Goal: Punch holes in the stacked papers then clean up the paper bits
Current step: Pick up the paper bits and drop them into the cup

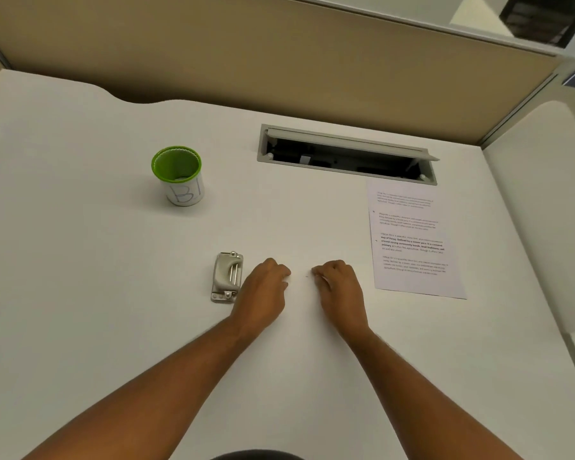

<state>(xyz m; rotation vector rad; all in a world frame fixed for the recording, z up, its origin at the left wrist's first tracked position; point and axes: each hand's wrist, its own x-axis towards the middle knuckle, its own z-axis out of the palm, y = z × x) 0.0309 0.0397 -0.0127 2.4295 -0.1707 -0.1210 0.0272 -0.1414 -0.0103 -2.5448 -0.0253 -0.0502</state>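
White desk (113,293) under left hand (266,287), right hand (339,287), fingers curled.

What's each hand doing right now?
Left hand: fingers curled on the desk, grip cannot be told.
Right hand: fingers curled on the desk, grip cannot be told.

The bench (113,293) is plain white. The cup (179,175) is green at the rim and inside, with a white label lettered in blue-grey. The punch (227,276) is silver-grey. The papers (412,240) are white with black print. The partition (246,54) is tan.
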